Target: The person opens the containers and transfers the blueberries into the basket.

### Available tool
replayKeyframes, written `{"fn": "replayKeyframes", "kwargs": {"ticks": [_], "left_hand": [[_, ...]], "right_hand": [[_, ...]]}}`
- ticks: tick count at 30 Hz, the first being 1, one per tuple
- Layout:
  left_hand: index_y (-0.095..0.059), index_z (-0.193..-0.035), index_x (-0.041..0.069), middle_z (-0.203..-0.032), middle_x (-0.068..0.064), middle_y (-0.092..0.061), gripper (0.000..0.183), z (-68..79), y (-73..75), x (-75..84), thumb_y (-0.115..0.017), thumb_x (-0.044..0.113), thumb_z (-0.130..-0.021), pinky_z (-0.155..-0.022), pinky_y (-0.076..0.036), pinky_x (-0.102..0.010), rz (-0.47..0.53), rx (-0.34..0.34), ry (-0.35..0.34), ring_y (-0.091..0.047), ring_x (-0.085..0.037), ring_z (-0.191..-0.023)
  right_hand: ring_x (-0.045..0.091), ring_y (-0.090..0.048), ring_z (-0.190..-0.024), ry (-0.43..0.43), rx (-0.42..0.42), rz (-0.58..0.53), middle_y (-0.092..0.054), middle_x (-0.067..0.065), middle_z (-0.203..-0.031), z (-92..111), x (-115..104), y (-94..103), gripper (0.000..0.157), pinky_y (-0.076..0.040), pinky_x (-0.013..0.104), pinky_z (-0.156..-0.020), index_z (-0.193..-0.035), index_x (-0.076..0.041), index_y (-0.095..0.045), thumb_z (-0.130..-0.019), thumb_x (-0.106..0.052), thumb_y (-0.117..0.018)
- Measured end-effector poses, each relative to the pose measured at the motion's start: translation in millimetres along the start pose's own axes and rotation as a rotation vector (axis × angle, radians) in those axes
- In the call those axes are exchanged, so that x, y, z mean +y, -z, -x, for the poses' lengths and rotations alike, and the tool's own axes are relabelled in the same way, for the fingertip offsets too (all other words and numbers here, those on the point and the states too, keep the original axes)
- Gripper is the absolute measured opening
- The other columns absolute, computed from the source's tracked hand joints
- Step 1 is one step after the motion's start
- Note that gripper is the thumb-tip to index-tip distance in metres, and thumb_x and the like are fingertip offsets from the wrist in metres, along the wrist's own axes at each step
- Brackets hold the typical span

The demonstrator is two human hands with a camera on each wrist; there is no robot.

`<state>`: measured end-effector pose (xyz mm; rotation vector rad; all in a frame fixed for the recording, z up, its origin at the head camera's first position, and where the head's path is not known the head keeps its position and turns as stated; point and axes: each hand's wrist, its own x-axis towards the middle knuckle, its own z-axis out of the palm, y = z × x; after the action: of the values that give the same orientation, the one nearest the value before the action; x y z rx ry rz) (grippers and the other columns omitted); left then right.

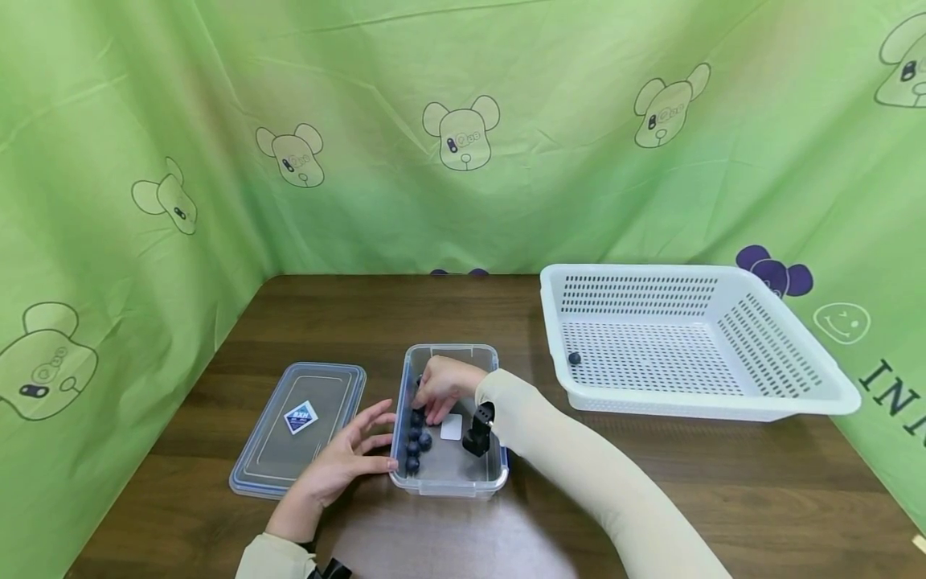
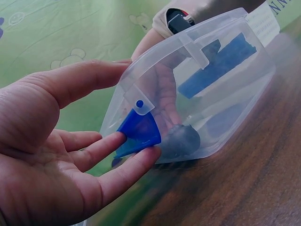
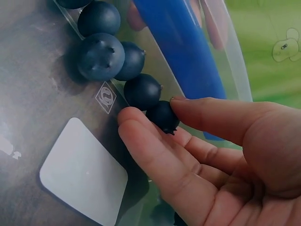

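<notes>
A clear plastic box [image 1: 463,487] with blue side clips stands on the table in front of me. My right hand [image 1: 448,384] reaches down into it and, in the right wrist view, pinches a blueberry [image 3: 162,116] between thumb and fingers. That berry ends a row of several blueberries [image 3: 101,56] along the box's left wall. My left hand [image 1: 343,462] is spread against the outside of that wall, thumb at the near corner. In the left wrist view, its fingertips touch a blue clip [image 2: 141,129] on the box.
A white square [image 1: 451,427] lies on the box floor. To the left is the blue-edged lid [image 1: 289,458] with a sticker. A white slotted basket [image 1: 702,404] stands at the right, one blueberry [image 1: 575,358] inside. Green patterned cloth [image 1: 463,209] hangs behind the table.
</notes>
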<state>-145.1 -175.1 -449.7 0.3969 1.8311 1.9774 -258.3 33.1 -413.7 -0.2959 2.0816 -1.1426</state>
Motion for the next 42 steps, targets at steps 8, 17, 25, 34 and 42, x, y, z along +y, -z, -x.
{"fn": "replayKeyframes", "kwargs": {"ticks": [8,17,25,34,42], "left_hand": [[-0.017,-0.153,-0.007,-0.145,-0.030,-0.032,0.092,0.2,0.9,-0.2,-0.077,0.001,-0.083,-0.093,-0.050,-0.030,-0.005,0.001,-0.009,-0.049,-0.036,-0.124],[-0.017,-0.153,-0.007,-0.145,-0.030,-0.031,0.093,-0.1,0.6,-0.8,-0.077,0.002,-0.083,-0.093,-0.050,-0.030,-0.004,0.005,-0.007,-0.049,-0.037,-0.124],[-0.016,-0.154,-0.007,-0.146,-0.031,-0.031,0.094,-1.4,0.7,-2.6,-0.077,0.001,-0.083,-0.092,-0.051,-0.030,0.003,0.002,-0.010,-0.047,-0.040,-0.126],[-0.017,-0.154,-0.007,-0.145,-0.030,-0.032,0.094,-0.3,0.8,-3.0,-0.078,0.001,-0.082,-0.092,-0.051,-0.030,0.008,0.002,-0.011,-0.049,-0.036,-0.124],[-0.018,-0.153,-0.007,-0.145,-0.029,-0.034,0.093,0.0,0.9,-2.4,-0.077,0.001,-0.083,-0.092,-0.051,-0.030,0.005,0.005,-0.018,-0.050,-0.034,-0.123]], "right_hand": [[0.017,-0.065,-0.053,0.019,-0.025,0.006,-0.068,0.016,-0.065,4,-4,7.8,0.011,-0.059,0.032,-0.058,-0.079,0.007,-0.068,-0.088,0.006,-0.063],[0.018,-0.067,-0.057,0.051,-0.033,-0.016,-0.069,0.016,-0.068,17,-13,23.1,0.008,-0.060,0.033,-0.062,-0.090,0.008,-0.070,-0.090,0.003,-0.063],[0.018,-0.067,-0.060,0.078,-0.021,-0.039,-0.068,0.014,-0.069,31,-19,50.2,0.014,-0.060,0.034,-0.065,-0.100,0.014,-0.068,-0.091,0.005,-0.062],[0.019,-0.069,-0.062,0.099,0.019,-0.074,-0.070,0.015,-0.072,55,-23,90.7,0.016,-0.060,0.036,-0.069,-0.103,0.014,-0.065,-0.093,0.003,-0.061],[0.018,-0.070,-0.066,0.133,0.071,-0.085,-0.071,0.016,-0.076,75,-16,125.7,0.022,-0.060,0.034,-0.070,-0.109,0.018,-0.061,-0.094,0.003,-0.058]]}}
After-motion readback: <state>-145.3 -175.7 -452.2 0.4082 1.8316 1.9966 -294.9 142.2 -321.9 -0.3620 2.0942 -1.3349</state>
